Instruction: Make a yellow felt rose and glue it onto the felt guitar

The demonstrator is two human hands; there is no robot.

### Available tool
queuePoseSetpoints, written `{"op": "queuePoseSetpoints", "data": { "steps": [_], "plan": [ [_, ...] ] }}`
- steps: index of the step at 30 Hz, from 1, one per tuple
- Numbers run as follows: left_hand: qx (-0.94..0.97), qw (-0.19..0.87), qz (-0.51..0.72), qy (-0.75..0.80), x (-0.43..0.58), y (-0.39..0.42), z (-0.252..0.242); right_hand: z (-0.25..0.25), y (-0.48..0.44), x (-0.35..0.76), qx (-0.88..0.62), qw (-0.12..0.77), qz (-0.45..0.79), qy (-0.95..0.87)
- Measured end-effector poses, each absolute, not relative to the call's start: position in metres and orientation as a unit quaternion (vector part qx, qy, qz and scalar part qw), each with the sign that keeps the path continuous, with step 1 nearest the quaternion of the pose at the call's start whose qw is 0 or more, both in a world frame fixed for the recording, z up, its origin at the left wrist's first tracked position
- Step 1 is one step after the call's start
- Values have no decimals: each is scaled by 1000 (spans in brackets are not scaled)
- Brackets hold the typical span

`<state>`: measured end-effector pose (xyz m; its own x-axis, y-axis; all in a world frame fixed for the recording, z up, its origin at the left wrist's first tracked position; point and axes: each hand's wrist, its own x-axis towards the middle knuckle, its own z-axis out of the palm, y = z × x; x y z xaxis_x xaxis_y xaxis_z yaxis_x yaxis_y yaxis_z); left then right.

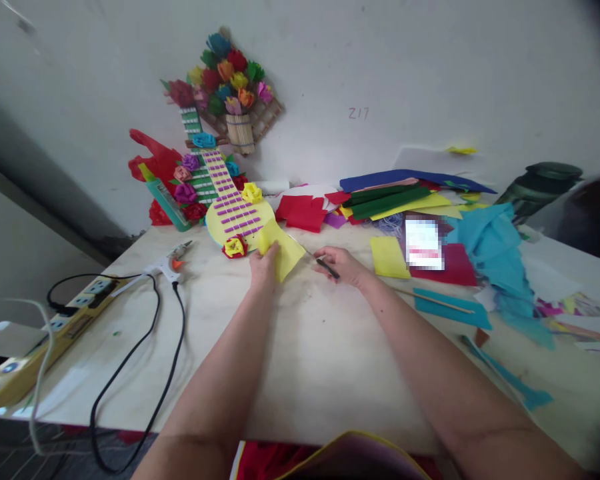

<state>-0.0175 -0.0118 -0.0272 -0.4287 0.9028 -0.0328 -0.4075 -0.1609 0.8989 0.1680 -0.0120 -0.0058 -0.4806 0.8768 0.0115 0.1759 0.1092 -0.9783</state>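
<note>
My left hand [264, 268] pinches a yellow sheet of paper [282, 249] and holds it up off the pale tabletop [300, 360]. To its right, my right hand [341, 264] is closed on black-handled scissors [327, 267], whose blades reach toward the yellow sheet's right edge. Both forearms stretch out over the middle of the table. Just behind the sheet lies a yellow paper guitar [233, 213] with purple strips and a small red-and-yellow paper flower [235, 246].
A glue gun [173, 263] and its black cord [145, 360] lie at the left, beside a power strip [55, 320]. Piles of coloured paper [405, 200] and teal scraps [495, 267] cover the right. Paper-flower crafts [230, 87] lean on the wall. A dark bottle [540, 187] stands far right.
</note>
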Motion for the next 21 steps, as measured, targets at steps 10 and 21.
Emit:
{"op": "queuePoseSetpoints", "data": {
  "steps": [10,21],
  "plan": [
    [272,452,721,449,-18,-13,-27,-4,-13,168,-392,321,541,-671],
    [288,465,703,454,-16,-15,-24,-6,-14,171,-359,313,587,-654]
  ]
}}
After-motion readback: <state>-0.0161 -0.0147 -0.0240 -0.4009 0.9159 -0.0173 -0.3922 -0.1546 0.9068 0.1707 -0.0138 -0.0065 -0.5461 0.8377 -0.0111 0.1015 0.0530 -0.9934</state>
